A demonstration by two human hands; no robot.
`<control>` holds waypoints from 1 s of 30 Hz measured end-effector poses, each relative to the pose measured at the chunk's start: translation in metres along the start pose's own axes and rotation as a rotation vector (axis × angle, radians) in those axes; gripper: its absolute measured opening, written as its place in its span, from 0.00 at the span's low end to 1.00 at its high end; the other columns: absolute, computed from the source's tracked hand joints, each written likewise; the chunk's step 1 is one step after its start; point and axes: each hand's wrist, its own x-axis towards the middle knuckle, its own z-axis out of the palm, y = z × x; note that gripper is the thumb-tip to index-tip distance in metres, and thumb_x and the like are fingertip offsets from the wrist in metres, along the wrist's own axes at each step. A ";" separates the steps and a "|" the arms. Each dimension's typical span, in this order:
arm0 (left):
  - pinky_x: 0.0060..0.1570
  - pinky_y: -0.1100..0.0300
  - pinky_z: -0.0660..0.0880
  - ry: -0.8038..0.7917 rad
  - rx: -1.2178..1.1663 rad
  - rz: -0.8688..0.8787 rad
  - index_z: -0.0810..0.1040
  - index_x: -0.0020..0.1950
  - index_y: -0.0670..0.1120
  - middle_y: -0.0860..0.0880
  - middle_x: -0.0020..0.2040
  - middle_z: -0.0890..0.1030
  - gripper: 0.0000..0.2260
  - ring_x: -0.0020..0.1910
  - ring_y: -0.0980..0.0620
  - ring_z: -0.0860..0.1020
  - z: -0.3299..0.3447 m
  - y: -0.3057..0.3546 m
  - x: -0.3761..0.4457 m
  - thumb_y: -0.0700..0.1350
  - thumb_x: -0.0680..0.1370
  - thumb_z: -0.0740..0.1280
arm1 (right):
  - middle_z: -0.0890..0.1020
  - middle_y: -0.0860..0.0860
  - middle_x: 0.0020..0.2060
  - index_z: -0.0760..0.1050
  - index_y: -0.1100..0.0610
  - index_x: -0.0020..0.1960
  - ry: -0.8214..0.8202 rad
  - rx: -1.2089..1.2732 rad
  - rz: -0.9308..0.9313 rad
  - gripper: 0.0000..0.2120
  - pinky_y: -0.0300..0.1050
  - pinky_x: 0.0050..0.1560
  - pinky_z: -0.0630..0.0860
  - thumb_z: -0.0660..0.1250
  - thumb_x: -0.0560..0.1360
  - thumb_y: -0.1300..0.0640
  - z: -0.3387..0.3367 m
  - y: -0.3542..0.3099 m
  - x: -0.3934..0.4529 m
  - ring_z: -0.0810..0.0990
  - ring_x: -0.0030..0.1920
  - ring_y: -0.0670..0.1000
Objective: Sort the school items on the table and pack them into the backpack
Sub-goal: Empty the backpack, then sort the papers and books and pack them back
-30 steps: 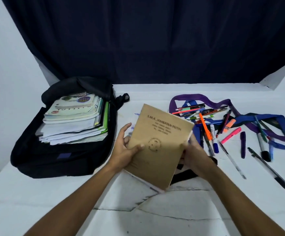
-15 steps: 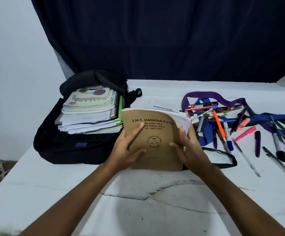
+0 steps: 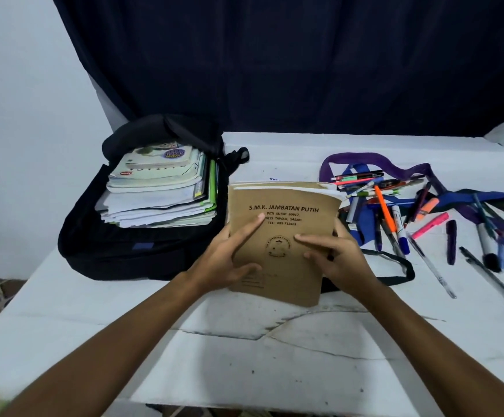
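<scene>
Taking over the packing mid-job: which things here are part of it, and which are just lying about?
Part of the job:
- brown exercise books, held by left hand and right hand
- black backpack, stack of books inside
- pens and markers

Lying about:
- purple strap
- dark curtain

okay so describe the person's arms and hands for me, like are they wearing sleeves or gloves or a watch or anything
Both forearms are bare as far as the frame shows: no sleeves come into view. The left hand and right hand wear no gloves, and no watch, bracelet or ring shows on either wrist or on the fingers. The fingernails look short and unpainted. Anything worn above the forearms lies outside the picture.
</scene>
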 end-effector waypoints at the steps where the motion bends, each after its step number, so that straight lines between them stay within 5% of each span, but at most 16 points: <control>1: 0.72 0.59 0.62 0.003 0.011 0.002 0.52 0.76 0.66 0.46 0.72 0.63 0.42 0.72 0.54 0.63 0.000 0.001 0.000 0.52 0.71 0.74 | 0.71 0.52 0.62 0.81 0.53 0.55 -0.015 0.033 0.059 0.19 0.42 0.62 0.76 0.71 0.70 0.71 -0.003 -0.002 0.002 0.70 0.64 0.37; 7: 0.67 0.73 0.60 0.139 0.117 0.058 0.58 0.74 0.62 0.45 0.67 0.64 0.37 0.66 0.61 0.63 -0.006 0.006 0.001 0.53 0.70 0.74 | 0.77 0.56 0.56 0.81 0.56 0.53 0.072 0.016 -0.093 0.16 0.34 0.56 0.76 0.73 0.69 0.71 -0.005 -0.011 0.013 0.74 0.61 0.36; 12: 0.65 0.56 0.69 0.107 0.123 -0.017 0.49 0.75 0.69 0.46 0.69 0.63 0.40 0.68 0.52 0.66 0.001 -0.002 -0.010 0.52 0.73 0.72 | 0.79 0.61 0.52 0.83 0.59 0.51 0.030 -0.035 -0.181 0.09 0.31 0.54 0.75 0.71 0.71 0.63 0.007 0.005 0.011 0.73 0.59 0.37; 15: 0.70 0.53 0.67 0.076 0.061 -0.129 0.49 0.74 0.72 0.48 0.71 0.62 0.46 0.71 0.52 0.64 0.000 0.003 -0.003 0.43 0.72 0.76 | 0.79 0.59 0.54 0.83 0.56 0.53 -0.085 -0.014 -0.101 0.14 0.31 0.55 0.75 0.71 0.70 0.67 0.007 0.010 0.015 0.77 0.57 0.44; 18: 0.72 0.49 0.65 0.027 -0.049 -0.215 0.53 0.77 0.65 0.50 0.74 0.62 0.45 0.74 0.53 0.63 -0.008 0.012 0.014 0.43 0.70 0.77 | 0.79 0.50 0.54 0.80 0.47 0.52 -0.148 0.207 0.256 0.22 0.28 0.50 0.75 0.70 0.71 0.73 -0.004 -0.004 0.032 0.80 0.55 0.46; 21: 0.67 0.50 0.71 0.080 -0.225 -0.300 0.50 0.77 0.63 0.49 0.72 0.67 0.47 0.70 0.53 0.70 -0.023 0.023 0.036 0.43 0.70 0.77 | 0.79 0.49 0.55 0.77 0.52 0.59 -0.013 0.462 0.354 0.27 0.31 0.47 0.76 0.68 0.69 0.78 -0.013 -0.012 0.049 0.81 0.51 0.37; 25: 0.49 0.55 0.80 0.362 -0.437 -0.497 0.39 0.76 0.65 0.43 0.62 0.75 0.47 0.50 0.52 0.81 -0.034 0.040 0.056 0.43 0.75 0.72 | 0.79 0.47 0.57 0.76 0.55 0.62 0.318 0.715 0.456 0.28 0.41 0.48 0.81 0.68 0.68 0.78 -0.019 -0.020 0.071 0.80 0.53 0.44; 28: 0.45 0.52 0.81 0.318 -0.656 -0.522 0.33 0.73 0.69 0.43 0.62 0.79 0.44 0.53 0.50 0.83 -0.020 0.061 0.059 0.50 0.77 0.67 | 0.79 0.48 0.59 0.75 0.58 0.65 0.497 0.858 0.486 0.27 0.42 0.49 0.81 0.68 0.69 0.77 -0.017 -0.029 0.088 0.80 0.55 0.45; 30: 0.48 0.49 0.81 0.317 -0.721 -0.498 0.32 0.71 0.71 0.53 0.64 0.78 0.43 0.58 0.52 0.81 -0.005 0.077 0.066 0.52 0.76 0.66 | 0.78 0.50 0.61 0.75 0.59 0.65 0.534 0.857 0.478 0.27 0.44 0.55 0.80 0.68 0.69 0.76 -0.010 -0.034 0.094 0.79 0.56 0.45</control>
